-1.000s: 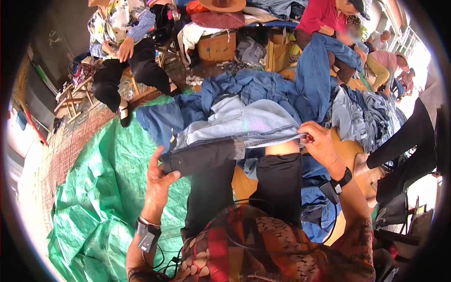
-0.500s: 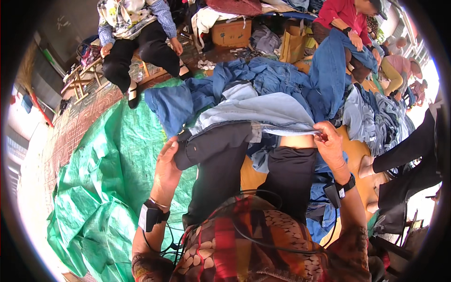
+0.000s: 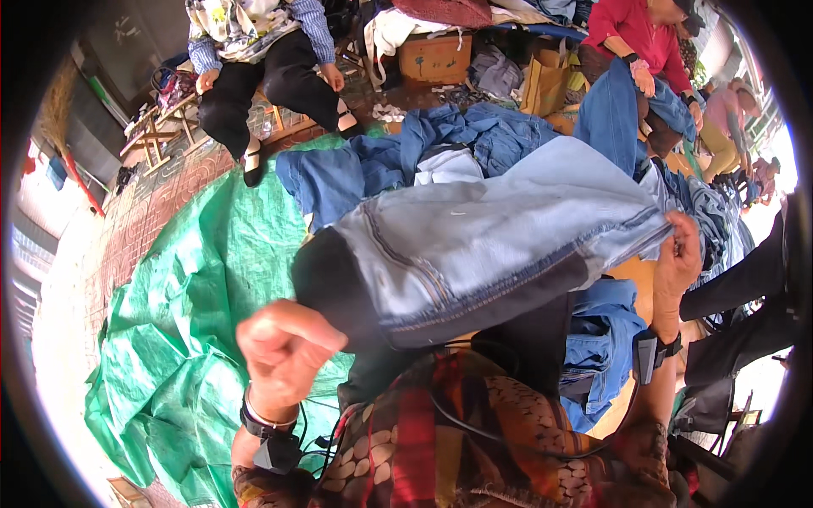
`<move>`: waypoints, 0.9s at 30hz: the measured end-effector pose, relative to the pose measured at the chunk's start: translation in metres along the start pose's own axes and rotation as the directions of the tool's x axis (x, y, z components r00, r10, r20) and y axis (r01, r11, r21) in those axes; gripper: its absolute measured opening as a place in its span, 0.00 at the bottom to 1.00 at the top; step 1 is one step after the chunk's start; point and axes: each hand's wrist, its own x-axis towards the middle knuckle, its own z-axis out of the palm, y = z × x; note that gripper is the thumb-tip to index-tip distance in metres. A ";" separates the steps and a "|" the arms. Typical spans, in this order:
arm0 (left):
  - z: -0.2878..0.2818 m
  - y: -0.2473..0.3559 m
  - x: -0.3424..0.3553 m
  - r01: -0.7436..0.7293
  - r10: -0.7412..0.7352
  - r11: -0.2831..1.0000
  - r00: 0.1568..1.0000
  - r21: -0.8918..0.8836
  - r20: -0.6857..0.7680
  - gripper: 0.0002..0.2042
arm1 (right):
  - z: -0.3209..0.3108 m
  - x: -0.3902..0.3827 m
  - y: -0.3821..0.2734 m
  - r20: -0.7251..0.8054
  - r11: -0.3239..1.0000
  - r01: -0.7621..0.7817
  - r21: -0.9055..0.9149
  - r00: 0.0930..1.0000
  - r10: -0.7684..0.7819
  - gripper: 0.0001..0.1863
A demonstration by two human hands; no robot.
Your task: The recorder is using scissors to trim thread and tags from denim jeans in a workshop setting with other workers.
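Note:
A pale blue denim garment (image 3: 500,229), its seams showing and a dark cloth section (image 3: 334,284) at its left end, is spread across above my lap. My right hand (image 3: 680,254) pinches its right-hand edge, so the cloth stretches out to the left. My left hand (image 3: 292,351) has curled fingers against the lower edge of the dark section; it is slightly blurred, and the fingertips are partly hidden. Under the garment, my black-trousered legs are mostly covered. Wristbands with small boxes and cables sit on both my wrists.
Blue jeans lie heaped (image 3: 474,127) beyond the garment, with more denim (image 3: 605,330) beside my right leg. A green plastic sheet (image 3: 195,339) covers ground at left. A seated person (image 3: 262,76) faces me; another in red (image 3: 631,51) handles jeans. A cardboard box (image 3: 434,59) stands behind.
The garment has been raised and spread wider, its pale side now facing up. My right hand has moved to the right; my left hand has dropped lower and nearer me.

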 end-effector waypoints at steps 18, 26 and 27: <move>0.023 -0.080 -0.075 0.680 -0.742 0.467 0.649 -0.565 0.168 0.13 | -0.035 -0.059 0.025 0.649 0.816 -0.568 0.104 0.661 0.377 0.17; 0.027 -0.080 -0.061 0.619 -0.810 0.479 0.585 -0.622 -0.042 0.23 | 0.021 -0.048 -0.042 0.773 0.851 -0.492 0.184 0.607 0.184 0.12; 0.026 -0.085 -0.059 0.619 -0.816 0.475 0.576 -0.625 -0.050 0.23 | 0.029 -0.046 -0.056 0.790 0.869 -0.449 0.207 0.601 0.123 0.12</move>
